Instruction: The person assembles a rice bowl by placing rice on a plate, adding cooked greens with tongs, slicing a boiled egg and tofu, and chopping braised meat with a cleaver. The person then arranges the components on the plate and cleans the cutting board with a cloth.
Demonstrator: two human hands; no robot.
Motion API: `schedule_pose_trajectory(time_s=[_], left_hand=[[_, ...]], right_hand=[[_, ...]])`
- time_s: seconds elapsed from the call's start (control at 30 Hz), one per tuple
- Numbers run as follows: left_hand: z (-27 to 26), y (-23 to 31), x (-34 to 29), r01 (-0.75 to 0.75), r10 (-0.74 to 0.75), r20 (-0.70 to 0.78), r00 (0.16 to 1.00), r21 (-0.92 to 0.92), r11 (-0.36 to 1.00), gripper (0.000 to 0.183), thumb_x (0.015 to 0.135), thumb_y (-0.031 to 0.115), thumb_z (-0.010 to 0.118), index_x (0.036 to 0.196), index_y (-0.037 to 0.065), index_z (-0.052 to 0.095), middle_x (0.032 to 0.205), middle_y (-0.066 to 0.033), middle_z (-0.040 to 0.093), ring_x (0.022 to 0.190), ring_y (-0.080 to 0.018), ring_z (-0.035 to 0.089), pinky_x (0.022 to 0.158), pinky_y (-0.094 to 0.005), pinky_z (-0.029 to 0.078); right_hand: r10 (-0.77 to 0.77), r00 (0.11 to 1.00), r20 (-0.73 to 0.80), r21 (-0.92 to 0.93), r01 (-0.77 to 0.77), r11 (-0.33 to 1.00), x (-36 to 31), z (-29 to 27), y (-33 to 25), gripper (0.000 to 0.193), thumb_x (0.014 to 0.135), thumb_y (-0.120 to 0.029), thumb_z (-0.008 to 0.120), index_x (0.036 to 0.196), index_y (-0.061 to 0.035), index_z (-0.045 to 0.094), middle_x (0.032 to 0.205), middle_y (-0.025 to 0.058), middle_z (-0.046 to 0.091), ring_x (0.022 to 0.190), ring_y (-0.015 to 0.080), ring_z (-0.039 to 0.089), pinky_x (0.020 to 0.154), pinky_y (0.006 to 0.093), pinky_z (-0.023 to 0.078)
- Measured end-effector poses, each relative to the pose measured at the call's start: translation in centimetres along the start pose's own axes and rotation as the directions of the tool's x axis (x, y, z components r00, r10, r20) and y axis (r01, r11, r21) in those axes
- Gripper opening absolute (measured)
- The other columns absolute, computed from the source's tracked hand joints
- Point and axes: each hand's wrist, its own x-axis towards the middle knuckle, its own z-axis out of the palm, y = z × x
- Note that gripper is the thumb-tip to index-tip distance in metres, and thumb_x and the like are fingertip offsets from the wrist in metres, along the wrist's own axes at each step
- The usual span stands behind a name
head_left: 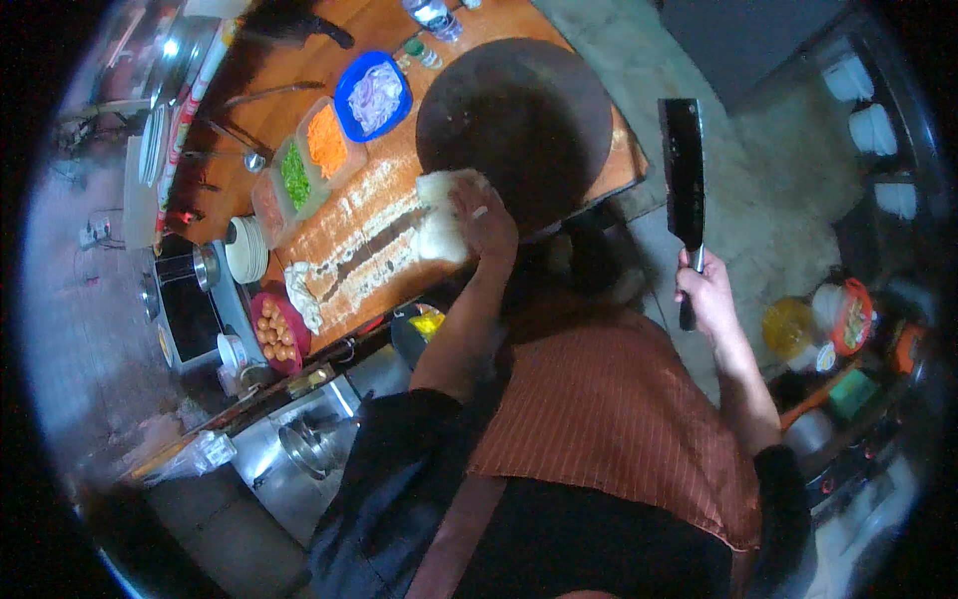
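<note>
My left hand (487, 222) rests with curled fingers on a thick, soft white piece (439, 228) at the near edge of the round dark board (514, 115). Whether this piece is dough or a folded cloth I cannot tell. In my right hand (707, 290), held out to the right away from the table, is a cleaver (684, 170). Its broad dark blade points up and away from me, and my fingers wrap its handle. Streaks of white powder cover the wooden table (384, 255) left of the white piece, with a bare brown strip through them.
Along the table stand a blue bowl of sliced onion (374, 97) and tubs of shredded carrot (326, 142) and chopped greens (294, 177). Stacked plates (246, 250), a crumpled white cloth (302, 297) and a red basket of eggs (277, 334) lie left. Basins (848, 319) stand right.
</note>
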Motion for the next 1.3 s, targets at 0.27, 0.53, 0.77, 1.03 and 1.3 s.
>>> schedule_pose_trajectory(time_s=[0.27, 0.53, 0.77, 1.03, 1.3], left_hand=[[-2.3, -2.2, 15.3, 0.227, -0.164, 0.177, 0.970, -0.444, 0.867, 0.052, 0.097, 0.036, 0.050, 0.142, 0.011, 0.044, 0.134, -0.0267, 0.051, 0.120, -0.0392, 0.053, 0.094, -0.0529, 0.045], [3.5, -4.0, 17.5, -0.200, 0.297, 0.273, 0.915, -0.332, 0.922, 0.056, 0.098, 0.042, 0.045, 0.147, 0.015, 0.040, 0.152, -0.0187, 0.035, 0.141, -0.0330, 0.033, 0.113, -0.0540, 0.022], [3.7, 4.0, 17.4, 0.107, 0.314, 0.506, 0.803, -0.641, 0.760, 0.050, 0.099, 0.036, 0.045, 0.143, 0.011, 0.045, 0.147, -0.0125, 0.044, 0.138, -0.0345, 0.037, 0.115, -0.0465, 0.025], [-5.6, 1.4, 12.6, -0.567, 0.855, 0.134, 0.501, -0.696, 0.441, 0.071, 0.079, 0.030, 0.072, 0.139, 0.001, 0.046, 0.143, -0.0192, 0.046, 0.139, -0.0352, 0.036, 0.112, -0.0480, 0.031], [-5.3, 0.9, 6.9, -0.314, 0.680, 0.308, 0.665, -0.711, 0.629, 0.050, 0.081, 0.019, 0.070, 0.127, 0.006, 0.055, 0.128, -0.0174, 0.056, 0.113, -0.0333, 0.054, 0.094, -0.0420, 0.047]], right_hand=[[-0.001, 0.999, -0.036, -0.039, -0.001, 0.999, 1.2, 3.2, -2.4, 0.013, 0.076, 0.003, 0.055, 0.080, -0.0088, 0.049, 0.068, -0.0044, 0.046, 0.055, 0.0062, 0.047, 0.049, 0.0235, 0.040], [0.058, 0.994, -0.094, -0.128, -0.070, 0.989, 1.6, 5.2, -2.4, 0.013, 0.077, 0.004, 0.056, 0.083, -0.0066, 0.052, 0.070, -0.0036, 0.050, 0.059, 0.0066, 0.050, 0.051, 0.0239, 0.041], [0.119, 0.990, -0.080, -0.097, -0.127, 0.987, 1.6, 6.7, -1.8, 0.015, 0.076, 0.005, 0.051, 0.086, -0.0063, 0.049, 0.068, -0.0004, 0.048, 0.055, 0.0104, 0.049, 0.051, 0.0251, 0.041], [0.030, 0.998, -0.059, -0.093, -0.036, 0.995, 0.1, 7.6, -3.6, 0.014, 0.076, 0.003, 0.055, 0.079, -0.0086, 0.049, 0.068, -0.0048, 0.046, 0.057, 0.0060, 0.047, 0.051, 0.0246, 0.038], [-0.019, 0.998, -0.066, -0.118, 0.011, 0.993, -2.0, 5.7, -3.6, 0.015, 0.077, 0.001, 0.058, 0.078, -0.0104, 0.048, 0.067, -0.0057, 0.046, 0.056, 0.0058, 0.046, 0.050, 0.0246, 0.038]])
